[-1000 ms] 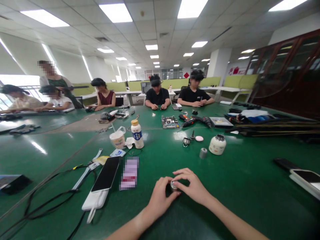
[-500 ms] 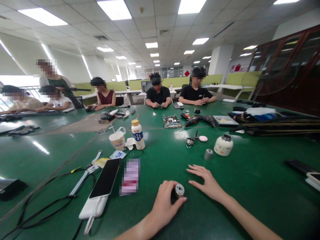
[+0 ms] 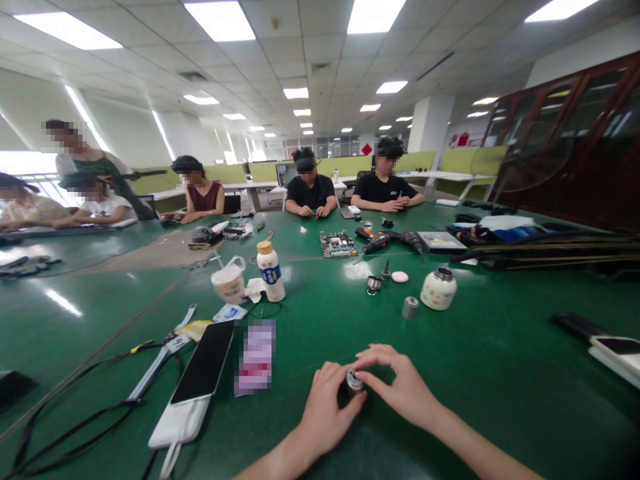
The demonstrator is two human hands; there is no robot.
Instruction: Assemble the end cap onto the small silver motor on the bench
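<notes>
My left hand (image 3: pixel 324 412) is curled around a small metal cylinder (image 3: pixel 354 381) standing on the green table (image 3: pixel 490 373), low in the middle of the head view. My right hand (image 3: pixel 400 387) comes in from the right and pinches the top of the same cylinder with its fingertips. Farther out lie a grey cylindrical cap (image 3: pixel 410 307), a cream round jar (image 3: pixel 439 289), a small metal fitting (image 3: pixel 373 284) and a pink disc (image 3: pixel 399 277).
A phone on a white power bank (image 3: pixel 193 380) with cables lies at left. A bottle (image 3: pixel 271 270) and a cup (image 3: pixel 228 283) stand beyond. A circuit board (image 3: pixel 339 243) and drill (image 3: pixel 387 241) sit farther back. Several people are seated along the far side. Phones (image 3: pixel 613 350) lie at right.
My right hand, which had lifted off and lay spread on the table half a second ago, has come back onto the cylinder's top. The left hand kept hold throughout.
</notes>
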